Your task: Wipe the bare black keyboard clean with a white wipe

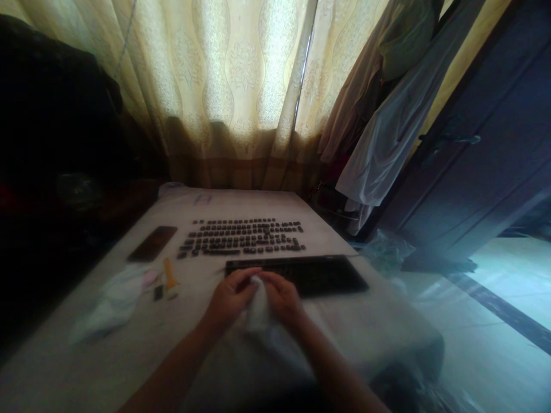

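My left hand (235, 295) and my right hand (282, 295) meet at the fingertips, both closed on a white cloth (258, 310) that hangs down between them. Whether a small object sits inside the cloth cannot be made out. Just beyond my hands lies a black keyboard base (331, 275), partly covered by my right hand. Behind it, loose dark keycaps (241, 234) are laid out in rows on the white-covered table (172, 350).
To the left lie a phone (152, 244), a yellow-handled brush (170, 275), a small dark piece (158, 292) and a crumpled white cloth or bag (112, 301). Curtains (241, 74) hang behind the table. Clothes (379, 149) and a door (469, 132) are at right.
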`<state>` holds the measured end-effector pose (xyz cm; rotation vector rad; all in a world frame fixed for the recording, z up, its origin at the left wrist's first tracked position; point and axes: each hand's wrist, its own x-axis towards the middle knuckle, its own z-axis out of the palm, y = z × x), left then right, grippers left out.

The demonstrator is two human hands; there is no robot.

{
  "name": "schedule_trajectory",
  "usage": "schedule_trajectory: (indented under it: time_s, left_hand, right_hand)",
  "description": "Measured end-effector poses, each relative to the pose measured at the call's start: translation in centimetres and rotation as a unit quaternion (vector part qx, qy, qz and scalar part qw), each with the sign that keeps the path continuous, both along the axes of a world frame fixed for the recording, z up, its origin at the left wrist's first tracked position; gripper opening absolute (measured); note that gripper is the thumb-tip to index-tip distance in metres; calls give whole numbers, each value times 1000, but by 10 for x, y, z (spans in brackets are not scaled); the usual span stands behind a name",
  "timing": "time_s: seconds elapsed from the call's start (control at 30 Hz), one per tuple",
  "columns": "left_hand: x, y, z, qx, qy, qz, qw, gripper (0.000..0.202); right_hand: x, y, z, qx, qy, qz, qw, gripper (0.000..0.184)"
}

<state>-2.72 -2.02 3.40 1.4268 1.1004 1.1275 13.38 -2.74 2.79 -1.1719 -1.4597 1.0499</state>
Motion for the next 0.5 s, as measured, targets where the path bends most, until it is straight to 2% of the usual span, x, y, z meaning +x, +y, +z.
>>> schedule_trajectory:
  time_s: [0.1, 0.2, 0.33, 0.5]
  left_hand:
    - [-3, -3, 4, 48, 38, 26, 998, 30]
    - [-7, -4, 4, 71, 66, 28, 995, 20]
    - [-11, -2, 0, 61, 71, 3, 996, 25]
    - [-19, 2, -6, 23, 63, -58, 996, 37]
  right_hand:
    - [-6, -11, 2, 7, -21, 21, 1000, 28]
    - [-5, -12, 1, -11, -59, 36, 998, 23]
    - [4, -4, 2, -50, -42, 83, 994, 24]
    - [6, -3, 5, -160, 70, 172, 970, 39]
